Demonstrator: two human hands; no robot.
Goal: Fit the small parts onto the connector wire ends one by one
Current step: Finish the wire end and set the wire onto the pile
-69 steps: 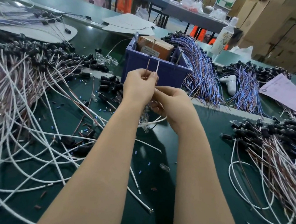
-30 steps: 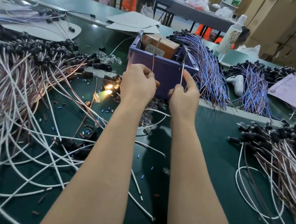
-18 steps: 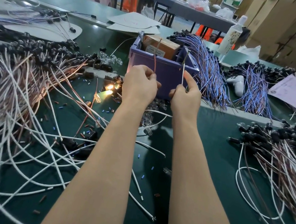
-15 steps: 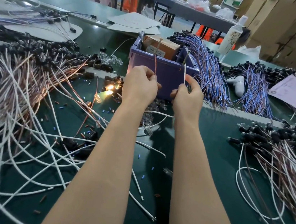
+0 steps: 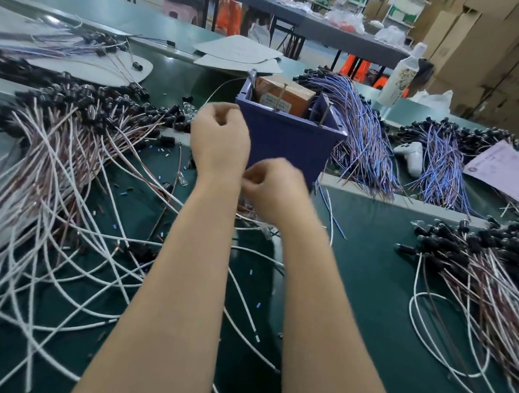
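The green bench (image 5: 373, 277) runs wide from left to right. The left heap (image 5: 59, 153) of white and brown connector wires sprawls from its black caps at the far left down to the near edge, and the right heap (image 5: 490, 266) lies well apart from it. Between them at the far side stands the blue bin (image 5: 285, 140), and both hands work just in front of it. The left hand (image 5: 219, 138) is raised with its fingers curled in, and the right hand (image 5: 273, 191) sits lower, close to the left wrist, fingers likewise curled. Whether either one pinches a wire end or a part I cannot tell, since the backs of the hands face the camera and the frame is smeared. Clear small parts (image 5: 266, 230) show just below the right hand, and tiny blue pieces (image 5: 258, 304) are scattered across the mat. The likely trouble is a part slipping from the fingers into the tangle, where it would be hard to find. The forearms also cross loose wires and could drag them, and the bin is near enough to be knocked.
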